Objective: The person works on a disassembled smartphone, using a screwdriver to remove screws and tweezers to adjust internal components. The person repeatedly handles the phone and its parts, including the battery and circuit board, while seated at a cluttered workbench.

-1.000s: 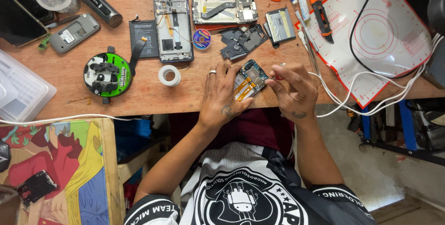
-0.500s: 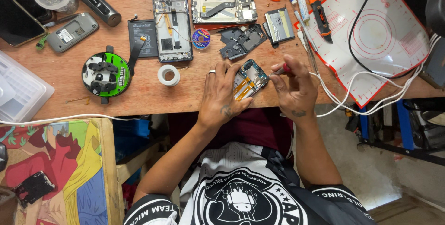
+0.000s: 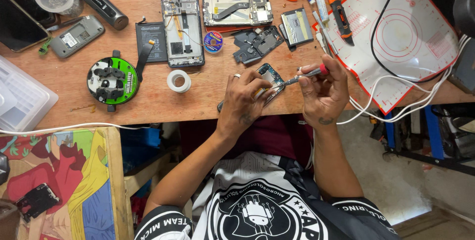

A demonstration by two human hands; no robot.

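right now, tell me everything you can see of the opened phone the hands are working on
The opened phone lies tilted at the wooden table's near edge, back cover off, showing a teal frame and yellowish internals. The left hand grips it from below and covers much of it. The right hand holds a red-tipped screwdriver whose tip meets its inside.

Single head view, looking straight down, close over workbench (image 3: 148, 101)

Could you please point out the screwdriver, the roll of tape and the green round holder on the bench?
Screwdriver (image 3: 308, 75): head view, on its metal shaft.
Roll of tape (image 3: 178, 81): head view, on its white ring.
Green round holder (image 3: 112, 80): head view, on its green face.
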